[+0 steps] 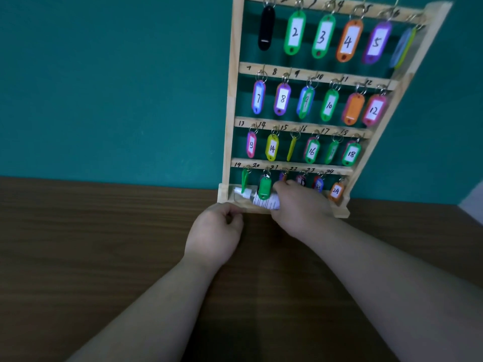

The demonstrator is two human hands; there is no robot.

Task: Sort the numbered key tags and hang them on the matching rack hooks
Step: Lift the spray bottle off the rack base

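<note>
A wooden key rack (233,100) stands on the brown table against the teal wall, with four rows of hooks numbered 1 to 24. Coloured key tags hang on nearly all hooks, such as tag 2 (294,32) and tag 24 (336,191). My right hand (300,207) reaches into the bottom row. Its fingers are curled round a small purple and orange key tag (282,176) at hook 21; most of that tag is hidden. My left hand (217,231) lies with curled fingers against the front edge of the rack's base and holds nothing that shows.
A white labelled bottle (262,202) lies in the rack's base tray, partly under my right hand and behind a green tag (264,188). The table (104,244) stretches left and toward me. The rack leans toward the right in this view.
</note>
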